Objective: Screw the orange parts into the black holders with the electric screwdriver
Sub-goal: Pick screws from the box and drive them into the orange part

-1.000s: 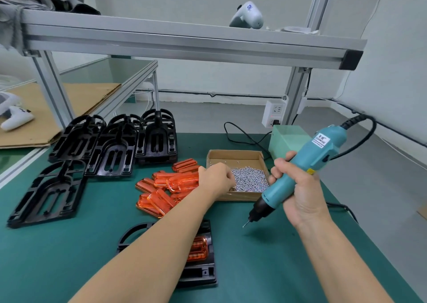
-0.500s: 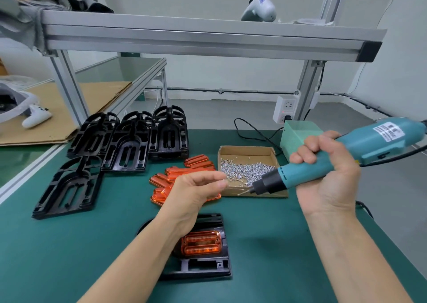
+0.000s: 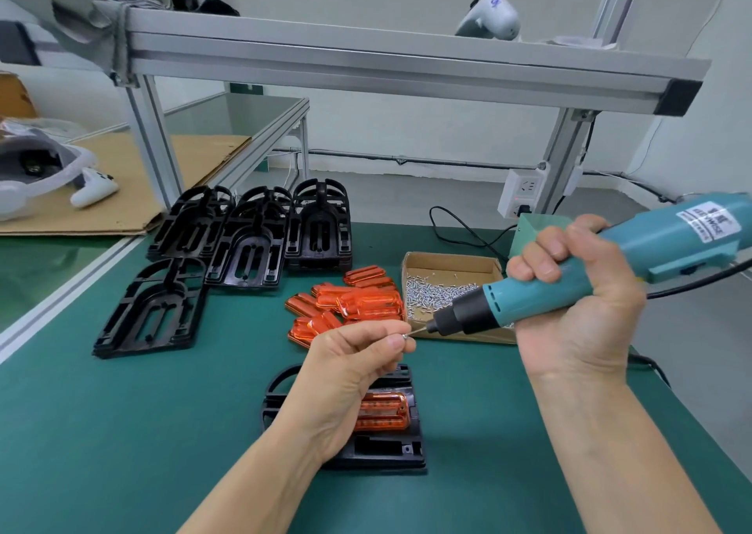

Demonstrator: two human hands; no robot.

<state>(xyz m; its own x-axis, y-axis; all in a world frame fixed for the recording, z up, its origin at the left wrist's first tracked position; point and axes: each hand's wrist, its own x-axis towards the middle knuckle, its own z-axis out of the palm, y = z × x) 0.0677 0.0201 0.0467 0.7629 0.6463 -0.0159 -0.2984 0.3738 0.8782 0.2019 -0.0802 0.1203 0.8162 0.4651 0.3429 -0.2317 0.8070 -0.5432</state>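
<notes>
The left hand [image 3: 358, 354] is pinching a screw [image 3: 405, 335] onto the driver [image 3: 569, 277] gripped in the right hand [image 3: 578, 305]; one orange part [image 3: 382, 410] is sitting unscrewed in its holder [image 3: 390, 452], many more waiting

An assembly workshop: green bench mat [image 3: 122, 432], aluminium frame [image 3: 366, 61], screw box [image 3: 451, 263].

We see the teal electric screwdriver [image 3: 578, 273] held nearly level, bit tip at a small screw [image 3: 405, 335]. Below lies a black holder [image 3: 390, 448] with an orange part [image 3: 382, 411] seated in it. Loose orange parts [image 3: 358, 301] are piled beside stacked black holders [image 3: 252, 244].
</notes>
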